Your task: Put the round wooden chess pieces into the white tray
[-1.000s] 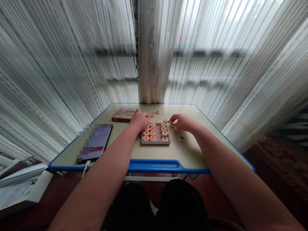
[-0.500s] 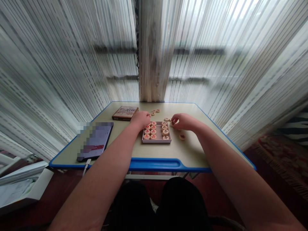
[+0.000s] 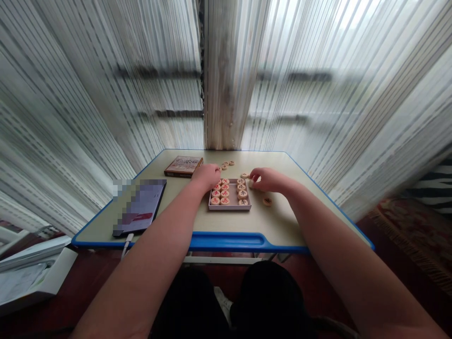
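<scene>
A small shallow box (image 3: pixel 229 207) on the desk holds round wooden chess pieces (image 3: pixel 224 193) in rows, red-marked on the left and dark-marked on the right. My left hand (image 3: pixel 206 176) rests curled at the box's far left corner. My right hand (image 3: pixel 266 179) lies just right of the box, thumb and finger pinched near a piece at the box's far right corner; what they hold I cannot make out. A loose piece (image 3: pixel 267 201) lies near my right wrist. More loose pieces (image 3: pixel 227 164) sit beyond the box.
The small desk (image 3: pixel 226 225) has a blue rim and a tray groove at the front. A flat printed box lid (image 3: pixel 183 166) lies far left. A phone (image 3: pixel 140 207) with a cable lies near left. Sheer curtains surround the desk.
My right hand has drawn slightly in toward the box's far right corner. My left hand has stayed at the box's far left corner.
</scene>
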{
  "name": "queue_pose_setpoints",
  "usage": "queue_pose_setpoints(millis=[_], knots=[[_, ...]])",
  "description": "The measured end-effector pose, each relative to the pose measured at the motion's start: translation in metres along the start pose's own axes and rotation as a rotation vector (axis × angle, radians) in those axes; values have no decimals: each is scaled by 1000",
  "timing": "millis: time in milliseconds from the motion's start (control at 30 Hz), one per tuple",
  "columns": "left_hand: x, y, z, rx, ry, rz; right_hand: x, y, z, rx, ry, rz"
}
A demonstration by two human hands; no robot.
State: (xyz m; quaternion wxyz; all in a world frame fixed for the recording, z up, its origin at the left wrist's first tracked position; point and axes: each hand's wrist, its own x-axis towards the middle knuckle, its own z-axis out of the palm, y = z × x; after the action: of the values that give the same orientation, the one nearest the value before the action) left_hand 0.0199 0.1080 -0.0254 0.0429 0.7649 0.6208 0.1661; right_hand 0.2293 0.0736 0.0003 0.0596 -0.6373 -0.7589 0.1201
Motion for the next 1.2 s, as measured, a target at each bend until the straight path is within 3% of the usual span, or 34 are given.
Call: queue_pose_setpoints(millis=[233,467,633,767,1000,1200], knots=[[1,-1,2,4,1,7,2,3,1,14,-79,-39],[1,-2,2,3,-6,-7,4,6,0,25,2,-41],[3,-4,5,-11,-4,1,-1,0,-3,408,93,-6],[4,-5,5,-12,-12,1,-6,-8,-7,683,108,-104],[2,-3,3,10,-32,0,-9,-10,-6,866,-70,-178],[2,-3,3,18,-34,-4,-8,-10,-4,1056,-97,-195]])
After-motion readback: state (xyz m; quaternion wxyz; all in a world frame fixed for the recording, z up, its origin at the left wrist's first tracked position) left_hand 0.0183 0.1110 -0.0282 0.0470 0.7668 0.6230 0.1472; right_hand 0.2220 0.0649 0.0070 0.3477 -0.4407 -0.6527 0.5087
